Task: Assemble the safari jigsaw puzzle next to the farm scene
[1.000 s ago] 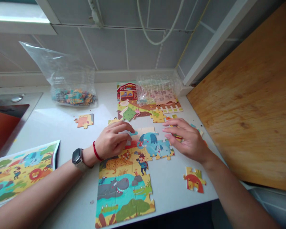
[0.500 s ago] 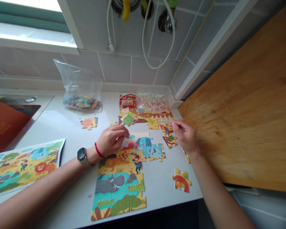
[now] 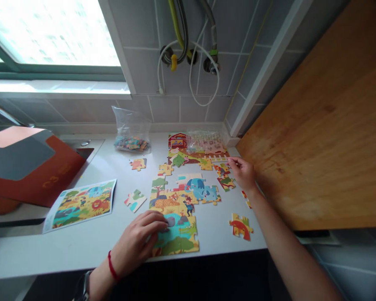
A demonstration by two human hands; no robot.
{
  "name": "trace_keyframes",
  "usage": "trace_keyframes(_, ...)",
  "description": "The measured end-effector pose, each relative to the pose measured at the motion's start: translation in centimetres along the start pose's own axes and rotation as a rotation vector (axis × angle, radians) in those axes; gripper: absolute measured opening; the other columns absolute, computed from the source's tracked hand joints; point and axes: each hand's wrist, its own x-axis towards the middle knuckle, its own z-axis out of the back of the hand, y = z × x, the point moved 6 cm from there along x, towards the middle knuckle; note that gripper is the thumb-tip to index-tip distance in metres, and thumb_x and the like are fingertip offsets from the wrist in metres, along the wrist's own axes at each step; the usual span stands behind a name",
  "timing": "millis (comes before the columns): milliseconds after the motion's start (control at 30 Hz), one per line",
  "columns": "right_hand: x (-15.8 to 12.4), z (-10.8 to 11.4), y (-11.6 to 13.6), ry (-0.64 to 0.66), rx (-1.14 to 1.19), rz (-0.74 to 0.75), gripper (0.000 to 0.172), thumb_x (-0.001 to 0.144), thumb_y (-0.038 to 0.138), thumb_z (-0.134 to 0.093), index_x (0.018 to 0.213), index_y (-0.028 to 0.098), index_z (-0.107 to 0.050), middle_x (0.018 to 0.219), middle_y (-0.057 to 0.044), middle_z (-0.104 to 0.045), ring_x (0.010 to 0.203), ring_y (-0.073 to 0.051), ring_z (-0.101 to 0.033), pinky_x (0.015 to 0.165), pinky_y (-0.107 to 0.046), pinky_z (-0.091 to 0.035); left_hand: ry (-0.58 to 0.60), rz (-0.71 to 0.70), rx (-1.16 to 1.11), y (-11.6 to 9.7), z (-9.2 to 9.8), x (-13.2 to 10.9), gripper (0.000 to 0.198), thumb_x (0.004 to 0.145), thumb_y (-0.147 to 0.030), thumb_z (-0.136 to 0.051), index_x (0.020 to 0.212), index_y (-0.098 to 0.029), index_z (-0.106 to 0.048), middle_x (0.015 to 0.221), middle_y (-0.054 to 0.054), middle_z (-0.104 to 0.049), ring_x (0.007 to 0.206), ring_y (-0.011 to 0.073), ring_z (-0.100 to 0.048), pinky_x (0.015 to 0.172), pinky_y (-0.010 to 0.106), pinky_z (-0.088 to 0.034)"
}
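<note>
While the person's left hand lies open over the lower part of a glossy, interlocking cardboard jigsaw puzzle, its curved fingers rest on the blue water scene without clenching any piece. That puzzle sits on a smooth white countertop, with an irregular loose jigsaw piece just left of it. The right hand is near a second, partly built farm puzzle, its thumb and forefinger close together; whether they pinch a piece, the view cannot settle. A clear crinkled plastic bag holding more pieces slumps against the tiled wall. Compared with the earlier view, the left hand has moved from the blue elephant down to the water, a tree piece now joins the puzzle's upper left, and a glossy printed picture sheet lies farther away.
</note>
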Motion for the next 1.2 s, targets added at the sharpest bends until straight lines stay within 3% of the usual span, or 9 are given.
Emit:
trace_keyframes(200, 0.1, 0.0, -0.5, -0.025, 0.005, -0.028, 0.046, 0.084, 0.063, -0.066, 0.091, 0.019, -0.078, 0.077, -0.008, -0.078, 0.072, -0.024, -0.072, 0.069, -0.035, -0.057, -0.159, 0.055, 0.123, 2.0, 2.6, -3.7, 0.027, 0.099, -0.008, -0.051, 0.107, -0.024, -0.07, 0.106, 0.006, -0.075, 0.103, 0.0207, -0.07, 0.088, 0.033, -0.06)
trace_keyframes(400, 0.1, 0.3, -0.8, -0.05, 0.043, -0.033, 0.047, 0.081, 0.065, -0.066, 0.086, 0.019, -0.076, 0.069, -0.007, -0.074, 0.065, -0.023, -0.068, 0.064, -0.034, -0.055, -0.248, 0.087, 0.173, 2.9, 3.0, -5.8, 0.026, 0.097, -0.007, -0.051, 0.101, -0.023, -0.071, 0.106, 0.007, -0.074, 0.102, 0.0213, -0.069, 0.089, 0.036, -0.059)
trace_keyframes(600, 0.4, 0.5, -1.7, -0.067, 0.085, -0.046, 0.047, 0.077, 0.066, -0.071, 0.085, 0.02, -0.074, 0.064, -0.004, -0.071, 0.059, -0.021, -0.065, 0.059, -0.032, -0.053, -0.311, 0.178, 0.221, 2.6, 2.7, -5.9, 0.027, 0.093, -0.005, -0.05, 0.088, -0.022, -0.07, 0.097, 0.007, -0.074, 0.094, 0.0211, -0.068, 0.085, 0.037, -0.057)
trace_keyframes(833, 0.4, 0.2, -2.0, -0.055, 0.099, -0.035, 0.04, 0.079, 0.061, -0.072, 0.086, 0.021, -0.076, 0.066, -0.004, -0.071, 0.059, -0.019, -0.063, 0.058, -0.031, -0.052, -0.31, 0.254, 0.259, 3.0, 2.8, -6.1, 0.026, 0.091, -0.006, -0.052, 0.088, -0.022, -0.072, 0.098, 0.007, -0.073, 0.094, 0.0214, -0.068, 0.087, 0.037, -0.057)
trace_keyframes(1200, 0.6, 0.9, -1.7, -0.13, 0.183, -0.055, 0.044, 0.078, 0.063, -0.071, 0.082, 0.019, -0.073, 0.063, -0.002, -0.069, 0.06, -0.019, -0.065, 0.061, -0.031, -0.054, -0.279, 0.237, 0.295, 3.1, 2.8, -5.7, 0.023, 0.099, -0.016, -0.051, 0.091, -0.022, -0.072, 0.1, 0.007, -0.072, 0.093, 0.0219, -0.068, 0.085, 0.036, -0.056)
